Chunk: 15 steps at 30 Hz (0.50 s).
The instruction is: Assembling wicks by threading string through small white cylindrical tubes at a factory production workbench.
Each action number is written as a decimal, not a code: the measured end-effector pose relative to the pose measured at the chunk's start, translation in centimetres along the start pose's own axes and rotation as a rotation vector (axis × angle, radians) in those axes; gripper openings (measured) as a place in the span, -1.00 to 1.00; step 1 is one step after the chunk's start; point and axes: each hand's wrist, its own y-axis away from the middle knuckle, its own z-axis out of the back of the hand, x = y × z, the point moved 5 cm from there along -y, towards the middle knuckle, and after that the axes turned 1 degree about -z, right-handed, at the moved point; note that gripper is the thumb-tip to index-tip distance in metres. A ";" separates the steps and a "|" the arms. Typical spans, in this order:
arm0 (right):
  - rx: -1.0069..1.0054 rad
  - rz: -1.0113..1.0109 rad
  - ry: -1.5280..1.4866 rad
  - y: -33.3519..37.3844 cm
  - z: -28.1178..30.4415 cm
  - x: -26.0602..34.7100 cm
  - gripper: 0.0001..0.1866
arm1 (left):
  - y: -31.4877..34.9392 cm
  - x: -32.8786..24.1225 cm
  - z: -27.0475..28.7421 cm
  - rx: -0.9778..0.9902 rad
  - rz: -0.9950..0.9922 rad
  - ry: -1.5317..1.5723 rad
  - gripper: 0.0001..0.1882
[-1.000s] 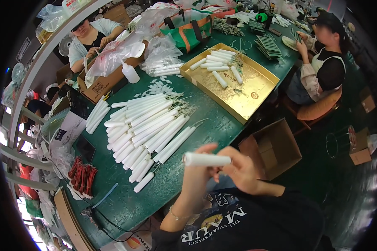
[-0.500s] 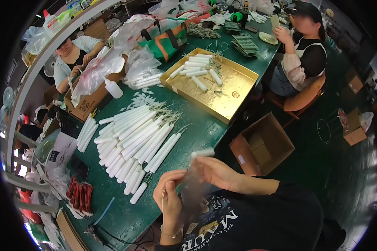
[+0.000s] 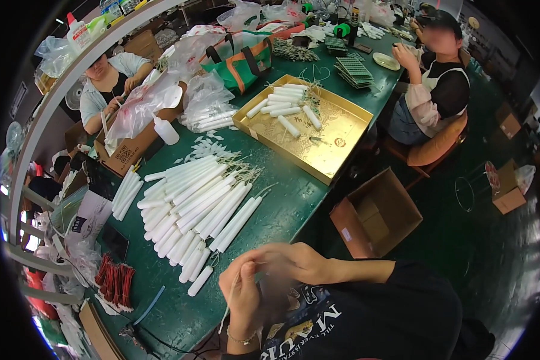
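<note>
Smooth plastic-looking white tubes [image 3: 199,210], glossy embossed gold tray [image 3: 349,127], shiny green tabletop [image 3: 288,207], crinkled clear plastic bag [image 3: 207,93], matt cardboard carton [image 3: 344,219]

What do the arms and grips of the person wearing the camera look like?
The right arm has a plain black sleeve that leaves the forearm bare. A thin bracelet circles the left wrist; none shows on the right. The left grip and the right grip wear no gloves.
</note>
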 end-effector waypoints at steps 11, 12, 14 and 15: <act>0.114 -0.194 0.206 0.3 1.6 0.6 -0.87 | 0.7 -0.8 7.9 -0.252 -0.083 0.228 -0.61; 0.137 -0.209 0.202 0.4 1.5 0.7 -0.87 | 0.6 -0.5 7.8 -0.231 -0.037 0.338 -0.61; 0.131 -0.192 0.119 0.5 1.5 0.1 -0.86 | 0.6 -0.2 7.9 -0.142 0.033 0.509 -0.60; 0.131 -0.174 0.031 0.5 1.4 0.0 -0.85 | 0.5 -0.2 8.2 -0.143 0.032 0.511 -0.60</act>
